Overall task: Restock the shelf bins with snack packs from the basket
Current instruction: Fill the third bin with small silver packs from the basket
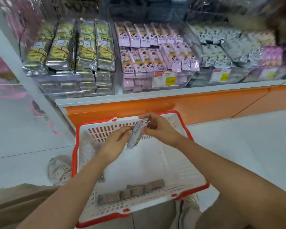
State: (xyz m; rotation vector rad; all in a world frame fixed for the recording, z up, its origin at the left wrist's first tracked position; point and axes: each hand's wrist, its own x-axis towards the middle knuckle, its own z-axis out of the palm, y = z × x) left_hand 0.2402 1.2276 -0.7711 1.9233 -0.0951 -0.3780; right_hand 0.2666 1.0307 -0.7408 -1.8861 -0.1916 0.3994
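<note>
1. Across the top of the view, a white shelf (139, 98) carried clear plastic bins side by side: one of yellow-and-black packs (68, 52), one of pink packs (155, 52), one of grey-and-white packs (221, 47). A fourth, at the far right, was too blurred to read.
2. Below the shelf ran an orange plinth (205, 103), and pale floor tiles (246, 138) spread out from it.
3. One white basket (73, 156) with a red rim stood on the floor against the plinth, between two light shoes (59, 169).
4. Both bare forearms reached forward over the basket, converging at its far end.
5. The left hand (116, 141) was curled round the lower part of a single silvery snack pack (136, 131). The right hand (157, 128) pinched the pack's upper end, wrist bent inward.
6. That pack was held tilted in the air above the basket's far wall, touching neither basket nor bins.
7. Brown packs (132, 190) lay in a row on the basket's bottom near its close wall, about five, though blur prevented a sure count.
8. Two price labels (164, 79) with yellow patches were plainly visible on the bin fronts.
</note>
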